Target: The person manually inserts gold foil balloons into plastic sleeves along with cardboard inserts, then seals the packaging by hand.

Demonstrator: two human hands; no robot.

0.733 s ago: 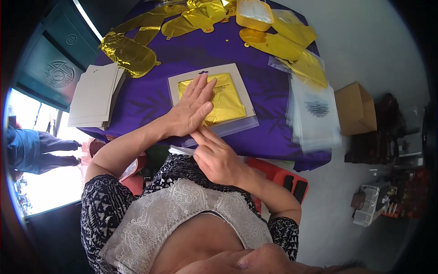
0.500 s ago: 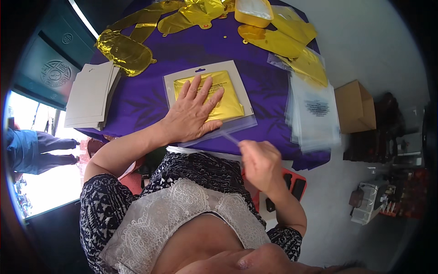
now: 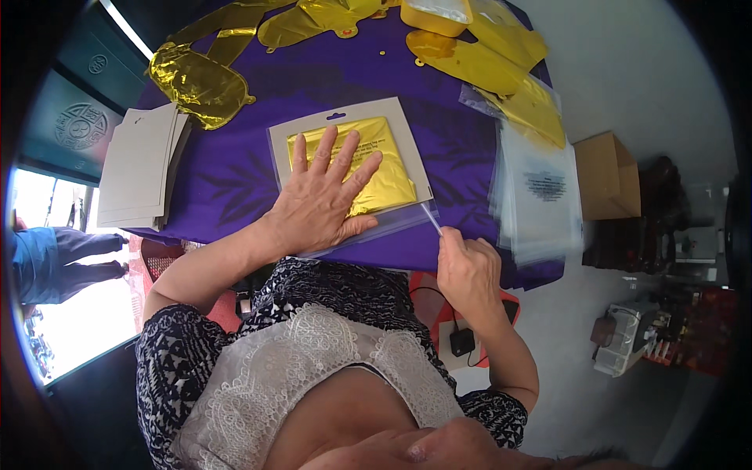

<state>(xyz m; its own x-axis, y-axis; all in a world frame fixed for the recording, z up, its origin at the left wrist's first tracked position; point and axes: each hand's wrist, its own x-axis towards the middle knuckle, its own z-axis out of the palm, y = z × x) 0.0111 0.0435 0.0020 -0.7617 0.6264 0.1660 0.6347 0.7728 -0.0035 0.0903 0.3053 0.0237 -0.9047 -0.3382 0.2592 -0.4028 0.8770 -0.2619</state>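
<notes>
A clear plastic bag (image 3: 399, 222) lies on the purple-covered table in front of me, with a beige header card (image 3: 404, 125) and a folded gold foil balloon (image 3: 394, 178) inside. My left hand (image 3: 317, 202) presses flat on the foil, fingers spread, its thumb near the bag's lower edge. Off the bag's lower right corner, my right hand (image 3: 470, 270) pinches the end of a thin whitish strip (image 3: 431, 217). The strip's far end meets the bag beside the card's corner; whether it is still attached cannot be made out.
Beige cards (image 3: 133, 166) are stacked at the table's left edge. Gold foil balloons (image 3: 200, 88) lie along the far side, near a yellow tub (image 3: 435, 19). Clear printed bags (image 3: 540, 184) form a pile at the right. Beyond stands a cardboard box (image 3: 607, 176). A black adapter (image 3: 462, 341) is below my right hand.
My right hand has moved right and slightly up with the strip, whose far end shifted from near my left thumb to the bag's lower right corner. My left hand stays on the foil.
</notes>
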